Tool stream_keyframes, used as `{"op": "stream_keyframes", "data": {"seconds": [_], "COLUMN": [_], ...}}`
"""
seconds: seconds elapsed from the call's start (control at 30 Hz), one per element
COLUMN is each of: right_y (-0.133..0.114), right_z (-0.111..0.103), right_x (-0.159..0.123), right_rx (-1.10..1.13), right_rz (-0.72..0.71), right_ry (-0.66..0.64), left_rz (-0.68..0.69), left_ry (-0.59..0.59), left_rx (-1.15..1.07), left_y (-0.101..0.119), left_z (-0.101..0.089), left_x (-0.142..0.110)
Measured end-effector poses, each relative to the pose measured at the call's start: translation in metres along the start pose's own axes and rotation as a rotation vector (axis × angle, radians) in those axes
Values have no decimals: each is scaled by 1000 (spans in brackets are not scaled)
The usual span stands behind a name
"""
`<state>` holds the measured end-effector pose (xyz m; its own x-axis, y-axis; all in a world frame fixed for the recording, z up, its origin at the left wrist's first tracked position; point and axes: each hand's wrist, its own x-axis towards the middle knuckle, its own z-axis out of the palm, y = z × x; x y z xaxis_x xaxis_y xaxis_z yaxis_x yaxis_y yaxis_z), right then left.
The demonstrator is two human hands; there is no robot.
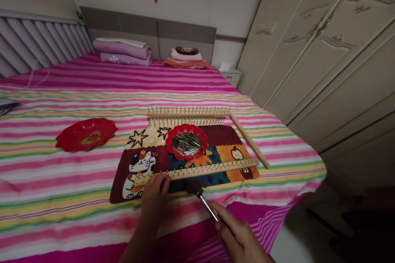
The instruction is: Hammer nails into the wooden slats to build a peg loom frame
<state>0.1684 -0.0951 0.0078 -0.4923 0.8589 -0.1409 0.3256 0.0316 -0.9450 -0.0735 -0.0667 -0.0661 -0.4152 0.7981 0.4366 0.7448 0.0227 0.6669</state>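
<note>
Most of the room is taken up by a bed (92,90) under a pink striped sheet, with a cream wardrobe (324,49) off at three o'clock and folded bedding (123,51) stacked against the headboard at eleven. Nearer the foot lies a cartoon cat mat (140,164), and on it sit wooden strips: a nail-studded pair (188,116) at twelve o'clock of the mat, a plain one (249,140) angled at two, and the nearest nailed strip (200,168) running across its front edge. A red scalloped dish of nails (187,141) stands at the mat's centre; an empty red dish (85,133) rests well apart at nine. The left hand (154,199) presses on the near strip's left end, fingers curled together pinching something there, though whether it is a nail I cannot tell. The right hand (239,236) is wrapped tight round the handle of a small hammer (200,195), whose dark head hovers just beside the strip at six o'clock of it. That strip looks light and stiff, likely to skid or bounce on the soft bedding, and its upright nails are prickly, so it seems best steadied flat at a bare end.
</note>
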Motion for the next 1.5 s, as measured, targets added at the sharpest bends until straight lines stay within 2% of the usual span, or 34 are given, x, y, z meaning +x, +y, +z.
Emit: {"op": "stream_keyframes", "data": {"seconds": [0.13, 0.23, 0.3, 0.4, 0.5, 0.6, 0.7, 0.83, 1.0, 1.2, 1.3, 1.4, 1.5], "right_y": [51, 91, 112, 130, 134, 137, 144, 149, 150, 149, 140, 130, 126], "right_z": [-17, -21, -18, -11, -7, -9, -12, -13, -12, -10, -8, -6, -5], "right_x": [-22, -31, -33, -31, -29, -27, -24, -22, -22, -21, -22, -24, -24], "right_rx": [61, 97, 156, 284, 381, 410, 416, 418, 465, 468, 480, 482, 472], "right_rz": [139, 216, 293, 357, 395, 437, 459, 513, 474, 501, 491, 471, 448], "right_ry": [76, 198, 270, 296, 292, 277, 216, 209, 202, 220, 275, 324, 320], "left_rz": [3, 21, 42, 98, 155, 129, 76, 26, 38, -3, -110, -298, -475], "left_ry": [26, 10, -33, -136, -335, -531, -582, -621, -653, -642, -622, -600, -558], "left_rx": [45, 101, 135, 166, 258, 380, 420, 435, 342, 144, -96, -400, -562], "left_y": [5, 17, 27, 44, 59, 69, 71, 66, 63, 61, 59, 57, 57], "left_z": [-17, -28, -28, -16, 8, 34, 53, 62, 54, 27, 12, -2, -16], "left_x": [1, 17, 36, 70, 97, 113, 121, 124, 126, 129, 125, 115, 104]}}
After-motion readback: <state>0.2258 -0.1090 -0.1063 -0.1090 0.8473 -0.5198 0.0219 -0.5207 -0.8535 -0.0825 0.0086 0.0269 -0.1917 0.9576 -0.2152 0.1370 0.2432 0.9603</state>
